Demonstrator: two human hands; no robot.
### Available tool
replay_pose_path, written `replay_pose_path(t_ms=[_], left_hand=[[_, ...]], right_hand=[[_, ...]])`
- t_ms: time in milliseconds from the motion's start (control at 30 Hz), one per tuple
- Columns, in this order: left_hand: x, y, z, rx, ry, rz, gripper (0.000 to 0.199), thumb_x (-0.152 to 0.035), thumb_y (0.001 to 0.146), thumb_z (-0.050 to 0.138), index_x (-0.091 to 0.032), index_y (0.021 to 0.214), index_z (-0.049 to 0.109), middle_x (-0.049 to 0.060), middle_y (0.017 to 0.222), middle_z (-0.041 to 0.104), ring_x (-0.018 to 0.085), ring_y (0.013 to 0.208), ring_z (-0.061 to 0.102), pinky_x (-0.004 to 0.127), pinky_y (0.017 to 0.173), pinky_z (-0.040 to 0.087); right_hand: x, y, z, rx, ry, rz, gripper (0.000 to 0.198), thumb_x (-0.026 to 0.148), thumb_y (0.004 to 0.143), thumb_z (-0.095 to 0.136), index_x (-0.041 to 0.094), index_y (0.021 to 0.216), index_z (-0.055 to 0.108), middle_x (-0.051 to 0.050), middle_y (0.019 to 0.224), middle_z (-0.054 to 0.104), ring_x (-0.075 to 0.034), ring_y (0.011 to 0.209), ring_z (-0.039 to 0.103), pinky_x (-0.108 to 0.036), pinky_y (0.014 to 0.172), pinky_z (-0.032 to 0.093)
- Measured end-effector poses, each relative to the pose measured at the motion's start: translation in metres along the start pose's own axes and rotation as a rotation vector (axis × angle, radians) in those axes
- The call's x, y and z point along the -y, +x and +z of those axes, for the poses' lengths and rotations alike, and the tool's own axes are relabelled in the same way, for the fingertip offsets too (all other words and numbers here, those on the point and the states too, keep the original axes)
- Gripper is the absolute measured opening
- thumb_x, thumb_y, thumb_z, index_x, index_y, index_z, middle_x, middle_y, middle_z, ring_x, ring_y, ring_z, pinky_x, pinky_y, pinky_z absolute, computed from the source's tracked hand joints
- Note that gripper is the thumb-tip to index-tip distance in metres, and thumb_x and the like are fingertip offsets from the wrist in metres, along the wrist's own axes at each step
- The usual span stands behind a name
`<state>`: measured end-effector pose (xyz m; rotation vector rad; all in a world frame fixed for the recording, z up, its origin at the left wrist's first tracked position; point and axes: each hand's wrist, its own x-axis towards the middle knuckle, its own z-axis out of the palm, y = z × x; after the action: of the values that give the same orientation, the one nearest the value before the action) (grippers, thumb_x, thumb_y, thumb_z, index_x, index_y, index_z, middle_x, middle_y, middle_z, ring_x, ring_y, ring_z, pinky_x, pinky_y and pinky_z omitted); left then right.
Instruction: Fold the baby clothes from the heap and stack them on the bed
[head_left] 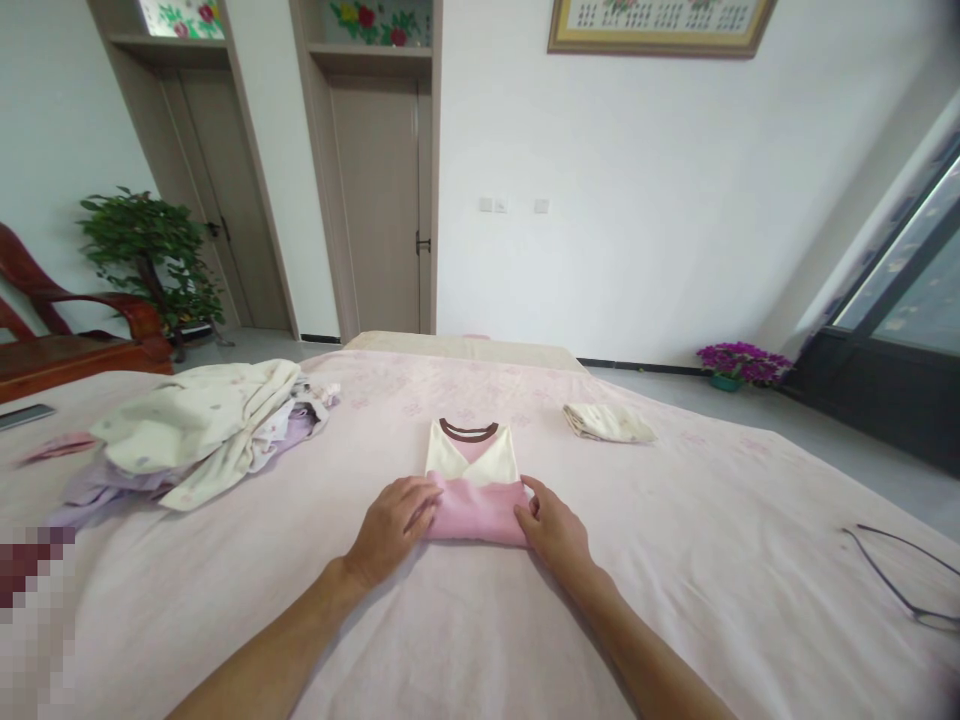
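— How far is the folding, and where is the garment?

— The small garment of pink and cream fabric with a dark brown neckband (pixel 474 510) lies flat in front of me, on the pale pink flowered sheet (pixel 675 580). Its pink lower part is turned up over the cream part, and the neckband is uncovered, at the far end. So I judge that this piece is mostly folded.

— And your grip on it?

— My left grip (pixel 391 522) is at the garment's left edge, with bent fingers touching the fold. My right grip (pixel 556 526) is at its right edge, the thumb on top. Whether either one truly pinches the cloth, I cannot tell, because the undersides are hidden.

— Is anything else finished?

— It seems so: a flat, folded cream cloth bundle (pixel 609 423) lies beyond the garment and to its right, apart from it.

— What is left, then?

— Well to the left of the garment there is a loose, crumpled heap of cream and lilac clothes (pixel 199 425). I judge these are not folded yet, but how many pieces are inside, I cannot count. The thin dark-framed eyeglasses (pixel 885 580), far to the garment's right, are not part of this work, I think.
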<state>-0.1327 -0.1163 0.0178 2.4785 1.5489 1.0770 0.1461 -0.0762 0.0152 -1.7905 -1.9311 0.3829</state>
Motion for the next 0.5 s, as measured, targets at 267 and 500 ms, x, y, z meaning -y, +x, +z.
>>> replay_pose_path(t_ms=[267,500], left_hand=[[-0.0020,-0.0054,0.0045,0.009,0.013,-0.132,0.016,-0.016,0.088,0.049,-0.022,0.102,0.055,0.004,0.105,0.059,0.017,0.091,0.060,0.028,0.081,0.048],[-0.0069,-0.0061,0.0016,0.106,0.142,-0.089,0.020,-0.012,0.088,0.047,-0.024,0.097,0.060,0.001,0.098,0.061,0.017,0.088,0.059,0.028,0.081,0.044]], right_hand=[[-0.0027,0.0012,-0.0015,0.002,0.003,0.012,0.047,0.032,0.086,0.050,0.031,0.133,0.048,0.003,0.084,0.065,-0.015,0.075,0.060,-0.025,0.061,0.033],[-0.0058,0.0029,0.0028,-0.038,0.011,-0.019,0.047,0.031,0.085,0.051,0.031,0.133,0.049,0.003,0.091,0.066,-0.015,0.079,0.061,-0.025,0.064,0.036]])
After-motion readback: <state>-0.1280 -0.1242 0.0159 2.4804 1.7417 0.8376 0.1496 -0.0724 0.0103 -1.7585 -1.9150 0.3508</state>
